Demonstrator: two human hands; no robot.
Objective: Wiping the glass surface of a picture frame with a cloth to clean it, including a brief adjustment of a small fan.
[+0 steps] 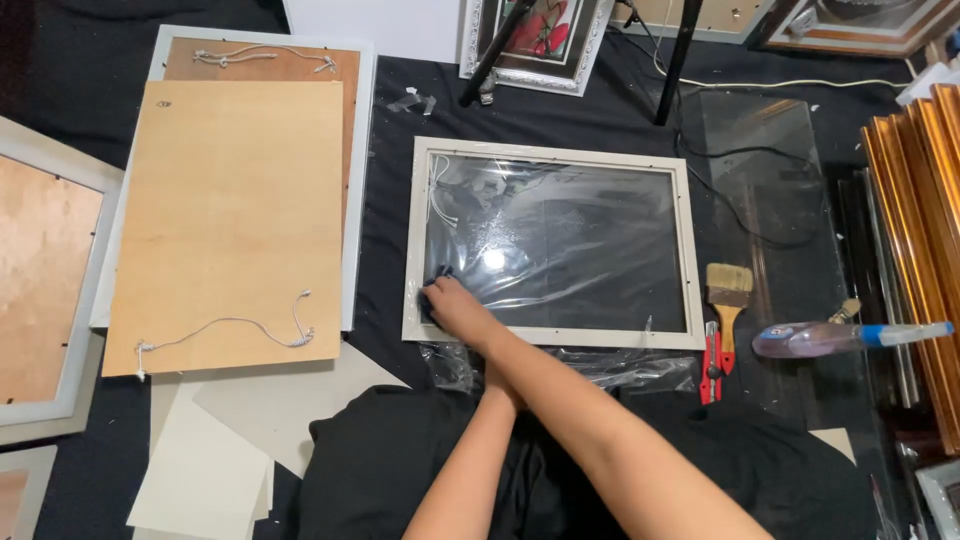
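Observation:
A pale grey picture frame (pixel 690 250) with a glass pane lies flat on a black surface, with crinkled clear plastic film under its near edge. My right hand (pixel 455 305) reaches across to the frame's near left corner and presses a small dark cloth (pixel 434 282) onto the glass. My left forearm (pixel 470 460) rises from below and passes under my right arm. My left hand is hidden there, near the frame's bottom edge.
A wooden backing board (pixel 230 220) with a hanging cord lies on a white frame at left. Right of the frame lie a paintbrush (pixel 728 290), a red utility knife (pixel 711 355) and a spray bottle (pixel 850 337). Gold mouldings (pixel 920 220) line the right edge. Grey card sheets (pixel 220 450) lie near left.

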